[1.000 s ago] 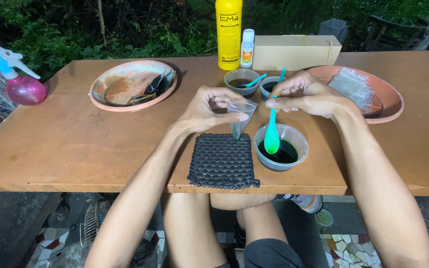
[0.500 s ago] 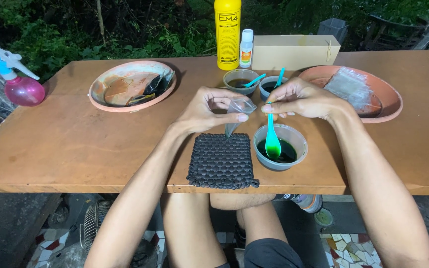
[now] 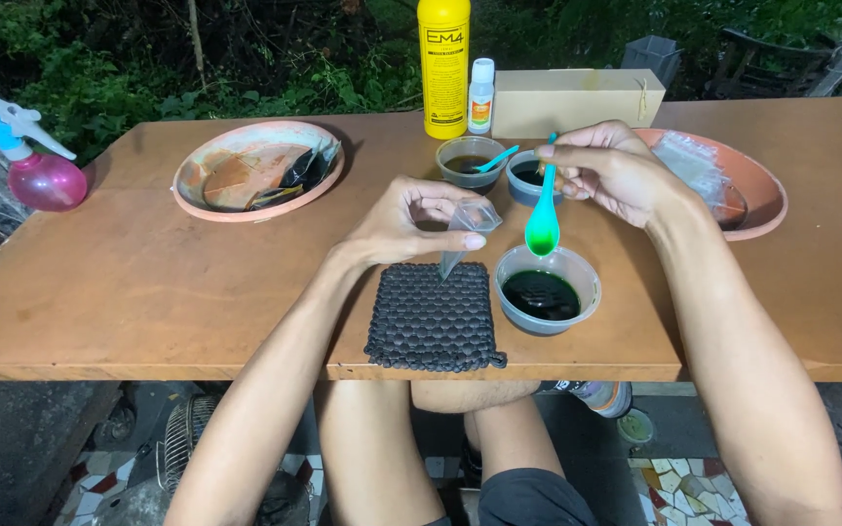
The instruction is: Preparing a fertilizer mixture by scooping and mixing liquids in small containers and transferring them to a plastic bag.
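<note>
My left hand (image 3: 409,220) pinches a small clear plastic bag (image 3: 466,229) by its mouth, held above a black woven mat (image 3: 431,316). My right hand (image 3: 612,169) holds a teal spoon (image 3: 543,216) by the handle, its green-filled bowl hanging over a small grey bowl of dark green liquid (image 3: 547,289). The spoon's bowl is a short way to the right of the bag.
Two more small bowls (image 3: 469,160) with teal spoons stand behind. A tall yellow bottle (image 3: 443,66), a small white bottle (image 3: 480,95) and a tan box (image 3: 577,101) line the far edge. Terracotta dishes (image 3: 257,169) (image 3: 745,173) sit left and right; a pink spray bottle (image 3: 39,171) stands far left.
My right hand has lifted the spoon out of the green bowl and drawn apart from my left hand. The bag stays pinched in the left.
</note>
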